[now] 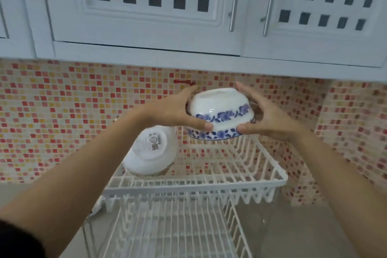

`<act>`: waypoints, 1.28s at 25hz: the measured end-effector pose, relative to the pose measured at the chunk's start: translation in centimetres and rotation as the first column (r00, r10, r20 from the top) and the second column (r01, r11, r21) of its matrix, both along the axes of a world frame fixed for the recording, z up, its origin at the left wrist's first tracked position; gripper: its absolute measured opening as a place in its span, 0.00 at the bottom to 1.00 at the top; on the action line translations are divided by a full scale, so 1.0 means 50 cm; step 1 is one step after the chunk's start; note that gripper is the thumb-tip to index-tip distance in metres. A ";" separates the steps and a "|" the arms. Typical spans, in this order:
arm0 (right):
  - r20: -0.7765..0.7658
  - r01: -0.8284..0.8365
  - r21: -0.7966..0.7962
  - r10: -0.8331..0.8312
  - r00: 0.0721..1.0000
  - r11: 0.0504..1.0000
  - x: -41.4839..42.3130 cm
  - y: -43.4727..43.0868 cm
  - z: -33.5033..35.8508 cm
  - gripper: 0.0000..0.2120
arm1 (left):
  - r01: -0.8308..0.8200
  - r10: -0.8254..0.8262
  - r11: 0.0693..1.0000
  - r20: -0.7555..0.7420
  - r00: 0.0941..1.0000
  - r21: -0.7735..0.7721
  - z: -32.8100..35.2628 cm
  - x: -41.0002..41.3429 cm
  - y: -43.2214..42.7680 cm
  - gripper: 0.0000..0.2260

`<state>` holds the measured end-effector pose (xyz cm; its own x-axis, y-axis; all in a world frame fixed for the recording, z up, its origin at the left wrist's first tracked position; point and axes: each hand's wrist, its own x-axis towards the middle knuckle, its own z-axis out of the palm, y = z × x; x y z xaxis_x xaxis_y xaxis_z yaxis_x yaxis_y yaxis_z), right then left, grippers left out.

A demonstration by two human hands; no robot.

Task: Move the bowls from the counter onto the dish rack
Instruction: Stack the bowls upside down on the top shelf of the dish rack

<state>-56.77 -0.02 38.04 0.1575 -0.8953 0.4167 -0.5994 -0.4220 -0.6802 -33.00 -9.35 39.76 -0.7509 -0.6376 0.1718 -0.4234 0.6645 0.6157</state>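
I hold a white bowl with blue flower bands (222,111) upside down between both hands, above the far part of the white wire dish rack (196,182). It looks like two nested bowls, the rims stacked. My left hand (178,111) grips its left side and my right hand (266,115) grips its right side. A plain white bowl (150,153) with a label on its base leans upside down at the left side of the rack's upper tier.
The rack has an upper tier and a lower tier (173,232) nearer to me. A red and orange mosaic tile wall (62,121) stands behind. White upper cabinets (146,16) hang low over the rack. Grey counter (303,232) lies to the right.
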 end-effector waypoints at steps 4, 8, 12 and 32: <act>-0.353 0.117 0.187 -0.044 0.935 0.975 -0.049 -0.068 -0.035 0.61 | -0.011 0.029 0.998 0.268 0.963 -0.070 -0.009 -0.077 -0.025 0.33; -0.513 0.107 0.229 0.027 0.858 0.968 -0.069 -0.125 -0.068 0.54 | -0.093 0.154 0.984 0.477 0.865 -0.150 -0.041 -0.145 -0.058 0.48; -0.637 0.173 0.237 0.019 0.771 0.956 -0.074 -0.163 -0.104 0.56 | -0.137 0.254 0.964 0.633 0.731 -0.228 -0.074 -0.174 -0.089 0.57; -0.774 0.365 0.250 -0.041 0.632 0.897 -0.037 -0.133 -0.056 0.49 | -0.082 0.325 0.925 0.663 0.675 -0.370 -0.030 -0.129 -0.043 0.43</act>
<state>-58.61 -6.69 35.24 0.0576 -0.9930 -0.1034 -0.9978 -0.0540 -0.0372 -39.45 -11.49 38.26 -0.5802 -0.8006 -0.1497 -0.7919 0.5975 -0.1260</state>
